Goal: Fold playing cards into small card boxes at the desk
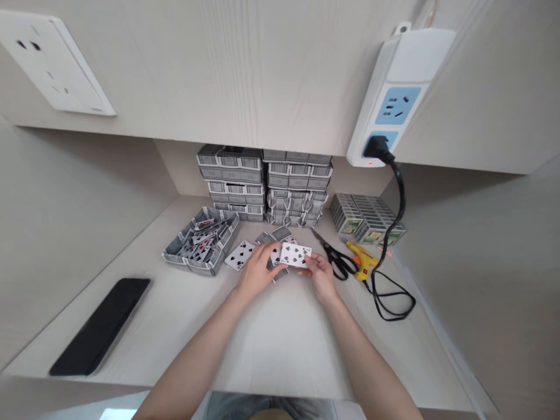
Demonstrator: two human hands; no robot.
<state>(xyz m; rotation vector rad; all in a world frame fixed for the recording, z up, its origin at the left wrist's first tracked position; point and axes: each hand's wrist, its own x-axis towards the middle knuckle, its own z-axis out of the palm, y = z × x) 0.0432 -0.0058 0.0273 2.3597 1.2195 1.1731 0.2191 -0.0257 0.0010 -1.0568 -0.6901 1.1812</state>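
Note:
In front of me, my right hand (321, 276) pinches a playing card (296, 254) with black spades, gripping its right end between thumb and fingers. My left hand (259, 268) is closed at the left end of that card, its thumb along the lower edge. Another card (275, 255) shows partly behind, at the left fingers; how it is gripped is hidden. Loose cards (282, 232) lie under and beyond both hands, some back side up. A face-up spade card (240, 255) rests on the desk just left of my left hand.
A box folded from cards (210, 268) holds loose cards at left. Stacked card boxes (236, 174) stand behind. Scissors (340, 261), a yellow glue gun (362, 256) with black cord and packed card decks (367, 219) are right. A phone (102, 326) lies front left; a power strip (398, 99) hangs above.

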